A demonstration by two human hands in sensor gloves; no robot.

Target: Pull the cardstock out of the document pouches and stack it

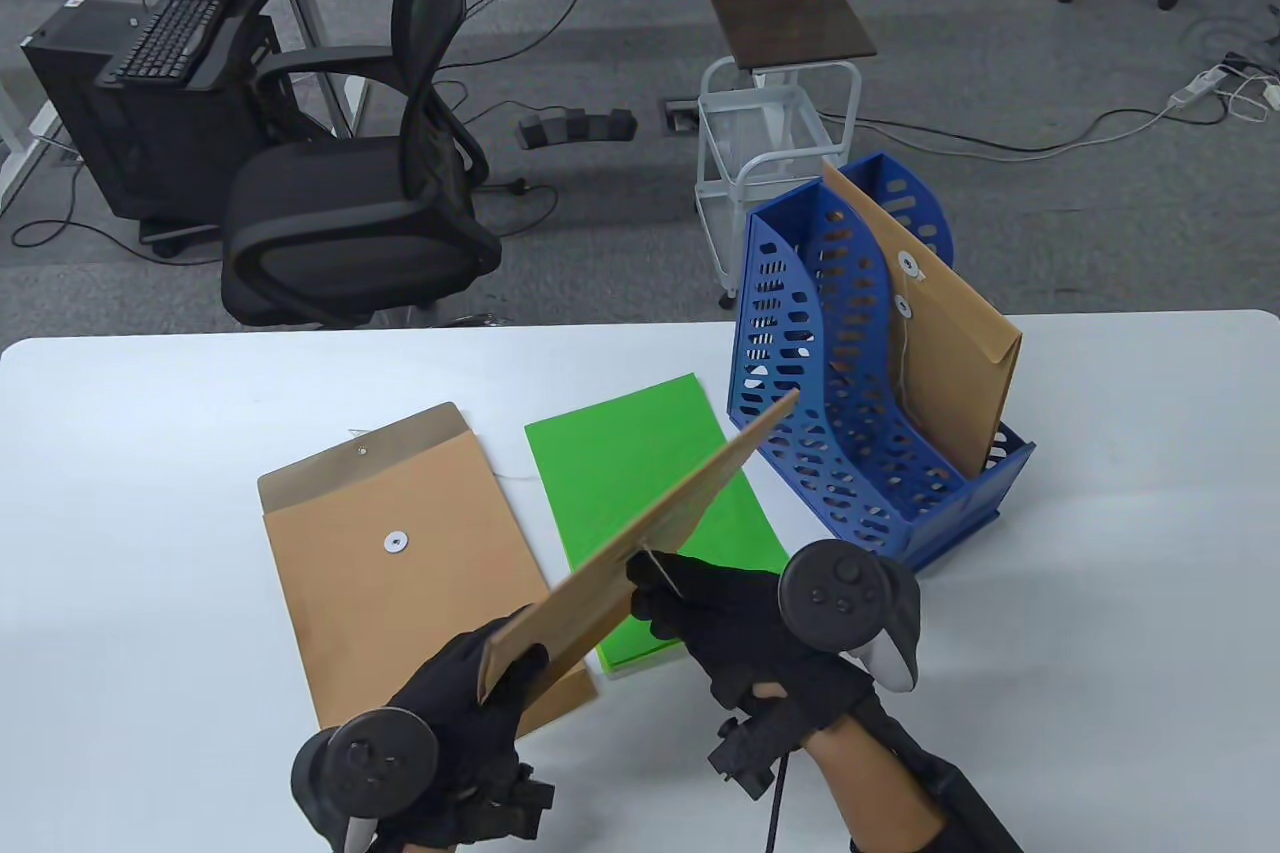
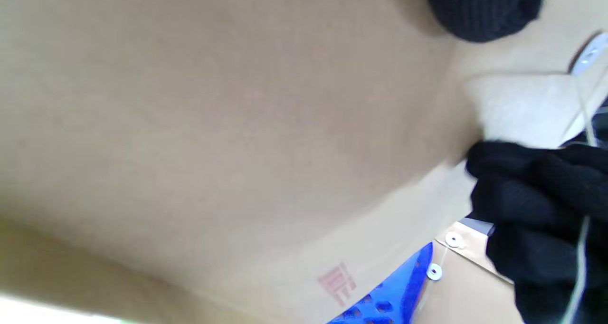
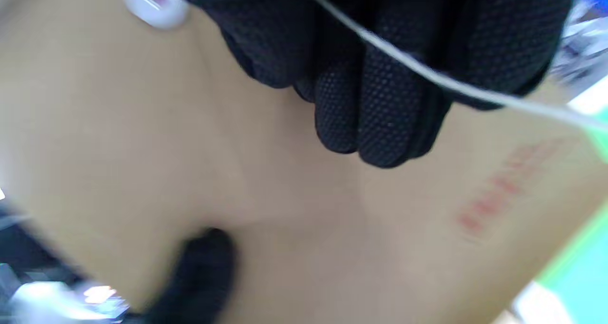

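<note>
A kraft document pouch [image 1: 650, 518] is held edge-on above the table, tilted up toward the blue rack. My left hand [image 1: 500, 683] grips its near end. My right hand [image 1: 660, 593] is at its middle and pinches the white closure string [image 1: 665, 575]. The pouch fills the left wrist view [image 2: 190, 124] and the right wrist view [image 3: 237, 181], where the string [image 3: 427, 77] crosses my right fingers [image 3: 380, 100] next to the white button [image 3: 152, 1]. Green cardstock [image 1: 640, 473] lies flat on the table under the pouch. Another kraft pouch [image 1: 400, 553], flap open, lies flat to its left.
A blue file rack [image 1: 850, 413] stands at the right of the white table [image 1: 150, 493], with a third string-tied kraft pouch [image 1: 950, 343] upright in it. An office chair and a small trolley stand beyond the far edge.
</note>
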